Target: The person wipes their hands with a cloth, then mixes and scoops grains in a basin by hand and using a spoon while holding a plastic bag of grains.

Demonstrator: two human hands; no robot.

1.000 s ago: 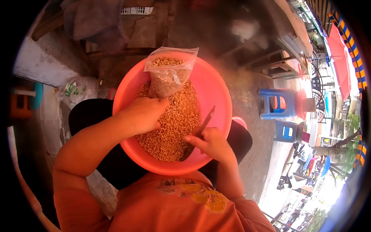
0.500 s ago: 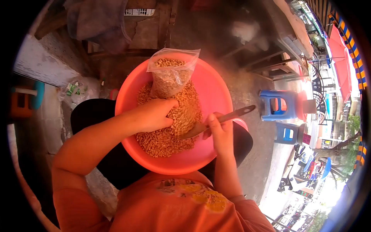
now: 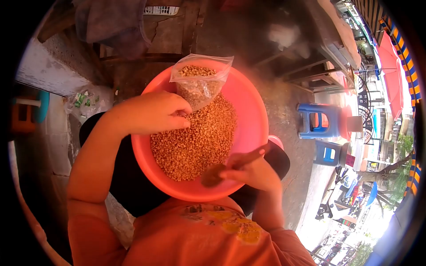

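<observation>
A pink plastic basin (image 3: 250, 95) rests on my lap, with a heap of small golden-brown grains (image 3: 195, 146) in it. A clear plastic bag (image 3: 202, 91), partly filled with the same grains, stands mouth up at the basin's far side. Beside the bag, my left hand (image 3: 159, 113) hovers over the grains, its fingers bent and thumb a little apart, with nothing visible between them. My right hand (image 3: 255, 173) grips a large spoon (image 3: 214, 175) by its handle at the near right of the basin. The spoon is blurred, and its load cannot be made out.
Blue plastic stools (image 3: 317, 122) stand to the right on the floor. A crumpled plastic bag (image 3: 86, 104) lies to the left by a wall. At the top hangs a dark cloth (image 3: 113, 26); a table (image 3: 328, 53) stands at the upper right, with a street beyond.
My left hand has come up out of the grains toward the bag's left side. My right hand has drawn the spoon back from the heap toward me, turning it.
</observation>
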